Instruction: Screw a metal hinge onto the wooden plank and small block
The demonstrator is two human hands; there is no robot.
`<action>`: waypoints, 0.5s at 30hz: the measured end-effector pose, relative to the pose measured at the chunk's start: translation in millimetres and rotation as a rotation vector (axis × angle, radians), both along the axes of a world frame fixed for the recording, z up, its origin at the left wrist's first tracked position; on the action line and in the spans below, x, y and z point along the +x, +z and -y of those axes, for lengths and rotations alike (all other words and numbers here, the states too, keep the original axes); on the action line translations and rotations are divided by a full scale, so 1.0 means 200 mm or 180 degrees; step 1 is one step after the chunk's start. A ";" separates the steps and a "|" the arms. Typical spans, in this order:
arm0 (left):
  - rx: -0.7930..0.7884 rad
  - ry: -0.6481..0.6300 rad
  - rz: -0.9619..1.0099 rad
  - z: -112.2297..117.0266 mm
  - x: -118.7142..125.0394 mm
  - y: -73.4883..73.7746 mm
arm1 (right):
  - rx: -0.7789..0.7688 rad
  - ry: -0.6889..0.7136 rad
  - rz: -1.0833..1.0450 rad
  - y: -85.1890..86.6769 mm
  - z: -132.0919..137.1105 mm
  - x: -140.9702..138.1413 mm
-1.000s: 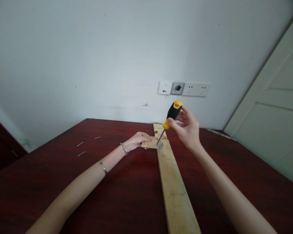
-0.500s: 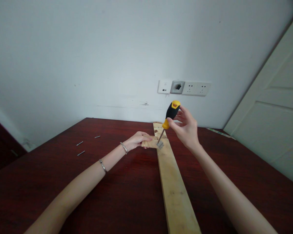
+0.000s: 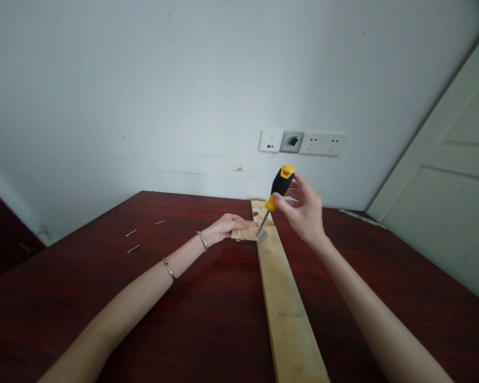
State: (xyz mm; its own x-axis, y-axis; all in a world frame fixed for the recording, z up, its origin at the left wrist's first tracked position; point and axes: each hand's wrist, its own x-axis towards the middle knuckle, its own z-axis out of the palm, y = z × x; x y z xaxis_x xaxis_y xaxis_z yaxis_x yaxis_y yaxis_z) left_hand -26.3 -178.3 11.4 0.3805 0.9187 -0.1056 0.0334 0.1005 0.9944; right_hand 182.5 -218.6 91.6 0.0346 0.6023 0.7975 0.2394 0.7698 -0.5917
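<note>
My right hand (image 3: pixel 303 206) grips a screwdriver (image 3: pixel 282 182) with a black and yellow handle, fingers around its lower part. The shaft slants down to the left, its tip at a small metal hinge (image 3: pixel 262 236). That hinge lies where a short wooden piece (image 3: pixel 246 232) meets the edge of a long wooden board (image 3: pixel 287 314). With the thumb on top, my left hand (image 3: pixel 226 226) is closed on the short piece's left end. Whether a screw sits under the tip is too small to tell.
Several thin metal screws or pins (image 3: pixel 133 248) lie on the dark red table (image 3: pixel 191 319) at left. Behind the table rises a white wall with a row of sockets (image 3: pixel 313 143). A pale door (image 3: pixel 455 186) stands at right, near a flat strip (image 3: pixel 361 217) on the table.
Both hands, the screwdriver and the wood hold nearly the same positions. The whole view has shifted very slightly.
</note>
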 end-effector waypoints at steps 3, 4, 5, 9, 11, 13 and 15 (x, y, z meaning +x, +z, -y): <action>0.0044 -0.0024 0.0018 -0.01 0.00 -0.01 | 0.0030 0.0006 -0.0010 0.00 -0.01 0.00; 0.0052 -0.0031 0.0028 -0.01 0.00 -0.01 | 0.0035 0.0023 -0.0020 0.00 -0.01 0.00; 0.0055 -0.0036 0.0037 0.00 0.00 -0.01 | 0.0037 0.0040 -0.0030 0.00 -0.01 0.00; 0.0045 -0.0006 0.0043 0.00 0.00 -0.01 | 0.0062 0.0078 -0.0018 -0.01 -0.01 0.00; 0.0026 0.0015 0.0038 0.00 0.00 -0.01 | 0.0073 0.0079 0.0011 -0.02 -0.01 -0.01; -0.0008 0.0019 0.0047 0.00 0.01 -0.01 | 0.0046 0.0070 0.0043 -0.02 -0.01 -0.01; -0.0039 -0.0003 0.0064 0.00 0.01 -0.01 | -0.0004 0.0065 0.0076 -0.01 0.00 -0.02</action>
State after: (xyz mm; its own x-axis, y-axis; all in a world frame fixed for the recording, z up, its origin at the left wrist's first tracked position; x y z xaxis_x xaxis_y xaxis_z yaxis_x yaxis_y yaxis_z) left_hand -24.3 -179.3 9.3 0.3835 0.9171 -0.1091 0.0134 0.1126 0.9936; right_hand 179.3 -218.4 88.8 0.0033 0.6037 0.7972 0.2378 0.7739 -0.5870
